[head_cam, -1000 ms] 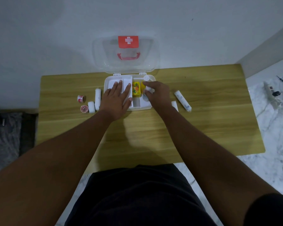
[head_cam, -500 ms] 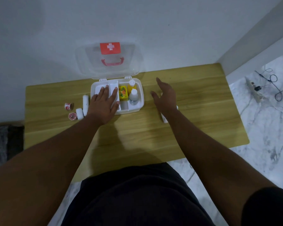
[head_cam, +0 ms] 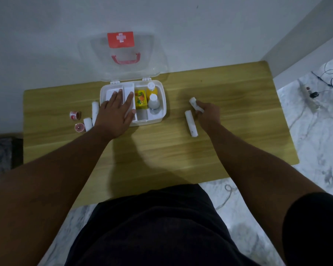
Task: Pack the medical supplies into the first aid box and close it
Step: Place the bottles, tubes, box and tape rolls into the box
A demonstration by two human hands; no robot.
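Observation:
The white first aid box point(head_cam: 162, 104) stands open on the wooden table point(head_cam: 161, 150), its clear lid point(head_cam: 123, 54) leaning against the wall. Inside are a yellow packet point(head_cam: 141, 98), an orange bottle point(head_cam: 151, 89) and a clear bottle point(head_cam: 153, 103). My left hand point(head_cam: 116, 113) lies flat on the box's left side, fingers spread. To the right of the box, my right hand point(head_cam: 207, 114) is closed around a white bandage roll point(head_cam: 193, 102). A second white roll point(head_cam: 191, 123) lies beside that hand.
Left of the box lie two white rolls point(head_cam: 95, 110) point(head_cam: 87, 124) and two small red-and-white tape rolls point(head_cam: 75, 115) point(head_cam: 79, 127). A power strip with cables point(head_cam: 313, 95) sits on the marble floor to the right. A dark mat point(head_cam: 2, 156) lies at far left.
My right hand left the box after setting the clear bottle inside, moved right across the table and closed on a white roll. The left hand stayed on the box.

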